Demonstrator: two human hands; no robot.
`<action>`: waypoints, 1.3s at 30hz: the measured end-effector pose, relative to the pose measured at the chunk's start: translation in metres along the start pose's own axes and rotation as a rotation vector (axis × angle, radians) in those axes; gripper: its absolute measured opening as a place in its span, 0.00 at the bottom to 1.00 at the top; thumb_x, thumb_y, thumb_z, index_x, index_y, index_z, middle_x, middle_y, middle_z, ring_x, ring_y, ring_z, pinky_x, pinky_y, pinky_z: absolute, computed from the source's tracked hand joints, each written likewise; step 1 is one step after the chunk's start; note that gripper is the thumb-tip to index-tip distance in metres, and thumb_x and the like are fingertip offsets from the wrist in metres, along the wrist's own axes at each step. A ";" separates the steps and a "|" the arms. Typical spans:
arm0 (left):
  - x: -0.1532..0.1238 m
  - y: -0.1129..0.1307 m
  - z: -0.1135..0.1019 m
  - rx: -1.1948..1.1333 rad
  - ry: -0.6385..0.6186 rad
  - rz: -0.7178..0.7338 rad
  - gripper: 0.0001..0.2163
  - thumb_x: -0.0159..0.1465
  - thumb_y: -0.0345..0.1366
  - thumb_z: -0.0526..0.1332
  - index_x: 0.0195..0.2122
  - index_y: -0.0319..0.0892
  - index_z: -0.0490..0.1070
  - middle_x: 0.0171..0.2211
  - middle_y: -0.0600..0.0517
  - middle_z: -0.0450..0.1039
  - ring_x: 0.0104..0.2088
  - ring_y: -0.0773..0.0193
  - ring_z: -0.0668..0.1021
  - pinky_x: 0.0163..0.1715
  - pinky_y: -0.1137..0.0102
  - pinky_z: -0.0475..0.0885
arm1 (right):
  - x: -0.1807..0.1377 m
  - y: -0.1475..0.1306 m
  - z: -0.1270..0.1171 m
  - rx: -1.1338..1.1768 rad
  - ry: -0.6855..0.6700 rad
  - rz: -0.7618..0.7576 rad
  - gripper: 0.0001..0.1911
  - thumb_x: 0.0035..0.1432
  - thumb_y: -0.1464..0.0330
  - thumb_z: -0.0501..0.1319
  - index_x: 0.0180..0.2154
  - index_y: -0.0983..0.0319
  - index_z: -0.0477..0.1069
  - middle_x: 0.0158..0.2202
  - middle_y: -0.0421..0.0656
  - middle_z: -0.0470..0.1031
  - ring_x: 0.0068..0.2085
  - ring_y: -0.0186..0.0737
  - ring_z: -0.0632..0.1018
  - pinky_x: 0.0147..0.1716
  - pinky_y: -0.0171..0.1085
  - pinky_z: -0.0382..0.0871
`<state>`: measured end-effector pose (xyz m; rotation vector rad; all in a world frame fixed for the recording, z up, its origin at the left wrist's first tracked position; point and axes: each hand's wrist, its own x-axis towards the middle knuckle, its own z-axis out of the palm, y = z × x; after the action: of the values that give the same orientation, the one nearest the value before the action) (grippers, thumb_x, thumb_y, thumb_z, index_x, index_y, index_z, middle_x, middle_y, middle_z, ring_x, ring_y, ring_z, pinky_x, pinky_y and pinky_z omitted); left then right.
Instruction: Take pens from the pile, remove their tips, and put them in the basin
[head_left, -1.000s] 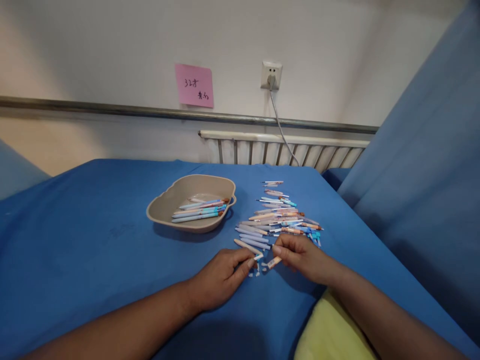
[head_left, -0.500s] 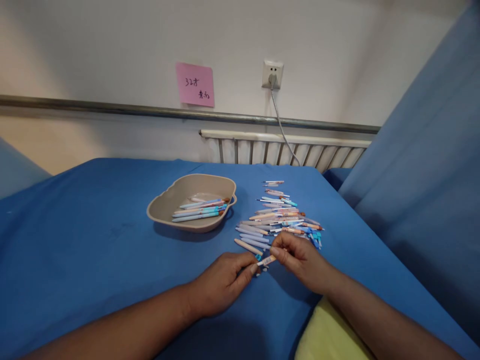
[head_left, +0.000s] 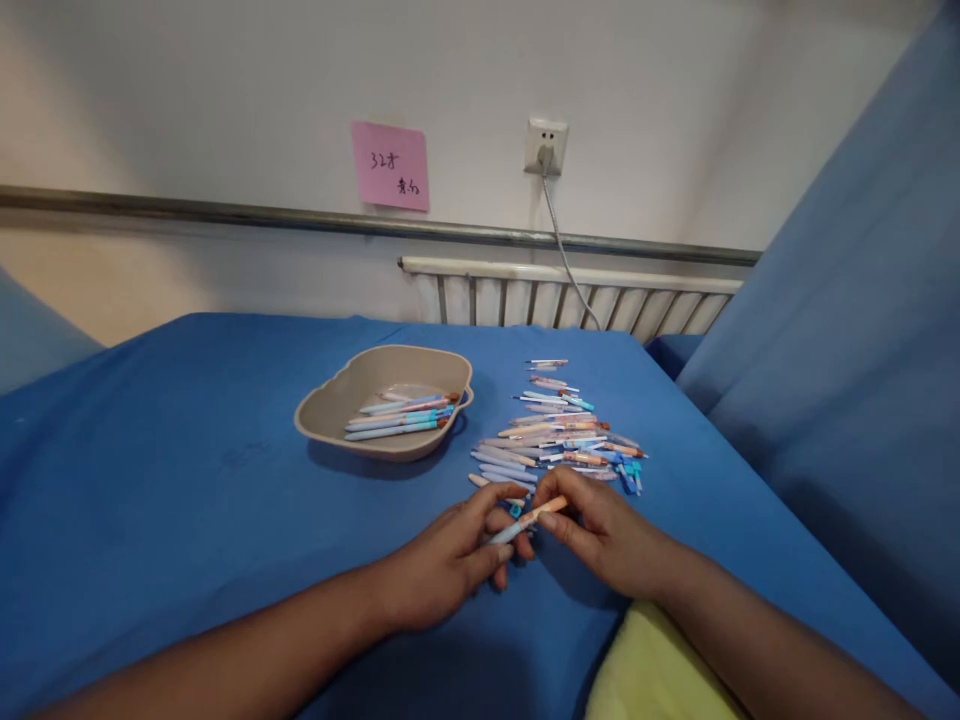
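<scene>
Between my two hands is a pen (head_left: 525, 522), pale blue at its lower left end and orange at its upper right end. My left hand (head_left: 454, 560) is closed on the pale blue end with the thumb on top and some fingers loosely curled below. My right hand (head_left: 611, 535) pinches the orange part between thumb and fingertips. Just beyond the hands lies a pile of pen parts (head_left: 555, 440), with barrels, white refills and small blue pieces. A blue clip-like piece (head_left: 514, 511) shows near my left fingers, partly covered.
A beige bin (head_left: 311, 427) with several pens (head_left: 397, 425) inside stands left of the pile on the blue sheet (head_left: 187, 480). Yellow cloth (head_left: 660, 670) lies under my right forearm. A blue curtain (head_left: 847, 330) hangs at right. A corded plug (head_left: 545, 158) is in the wall.
The white refill end that showed between my hands is now covered by a pale blue barrel, joined or touching the orange part. My left fingers have lifted and spread somewhat.
</scene>
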<state>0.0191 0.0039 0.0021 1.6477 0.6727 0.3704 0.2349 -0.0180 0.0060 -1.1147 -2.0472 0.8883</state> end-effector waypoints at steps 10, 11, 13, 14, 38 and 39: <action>0.003 -0.005 -0.001 -0.061 0.036 -0.020 0.10 0.64 0.35 0.57 0.45 0.42 0.59 0.39 0.51 0.71 0.27 0.70 0.71 0.28 0.74 0.66 | 0.000 0.001 0.003 -0.017 -0.058 -0.042 0.04 0.64 0.70 0.53 0.38 0.61 0.66 0.32 0.40 0.74 0.33 0.34 0.73 0.32 0.32 0.62; 0.003 -0.004 0.000 -0.028 0.047 -0.018 0.09 0.64 0.35 0.57 0.44 0.42 0.60 0.38 0.51 0.71 0.28 0.70 0.71 0.27 0.74 0.66 | 0.000 0.001 0.003 -0.046 -0.054 -0.047 0.05 0.64 0.69 0.53 0.37 0.61 0.67 0.32 0.40 0.74 0.32 0.34 0.73 0.32 0.32 0.62; 0.002 -0.002 0.001 0.033 0.066 -0.015 0.08 0.64 0.35 0.56 0.44 0.42 0.61 0.37 0.52 0.71 0.28 0.69 0.70 0.27 0.74 0.66 | 0.000 0.003 0.003 -0.111 -0.053 -0.056 0.07 0.64 0.67 0.53 0.35 0.61 0.68 0.31 0.40 0.74 0.32 0.34 0.73 0.32 0.32 0.62; 0.001 -0.001 0.002 0.059 0.072 -0.016 0.08 0.64 0.35 0.56 0.44 0.42 0.62 0.37 0.52 0.71 0.29 0.69 0.70 0.27 0.74 0.66 | 0.000 0.004 0.003 -0.145 -0.053 -0.060 0.09 0.64 0.67 0.53 0.34 0.61 0.68 0.31 0.41 0.74 0.32 0.35 0.73 0.31 0.32 0.61; 0.003 0.000 0.002 0.250 0.234 -0.070 0.06 0.61 0.37 0.58 0.37 0.41 0.66 0.26 0.57 0.70 0.23 0.69 0.71 0.24 0.75 0.64 | 0.000 0.005 0.008 -0.211 -0.063 -0.027 0.05 0.64 0.66 0.53 0.38 0.60 0.66 0.31 0.40 0.74 0.31 0.35 0.73 0.30 0.32 0.61; 0.003 0.001 0.001 0.274 0.257 -0.079 0.06 0.60 0.37 0.59 0.36 0.41 0.67 0.25 0.57 0.69 0.23 0.69 0.71 0.23 0.76 0.63 | 0.000 0.005 0.008 -0.208 -0.052 -0.024 0.05 0.63 0.67 0.53 0.38 0.60 0.66 0.31 0.40 0.74 0.31 0.35 0.73 0.30 0.32 0.61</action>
<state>0.0224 0.0055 0.0029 1.8426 1.0143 0.4533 0.2306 -0.0184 -0.0028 -1.1839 -2.2315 0.7117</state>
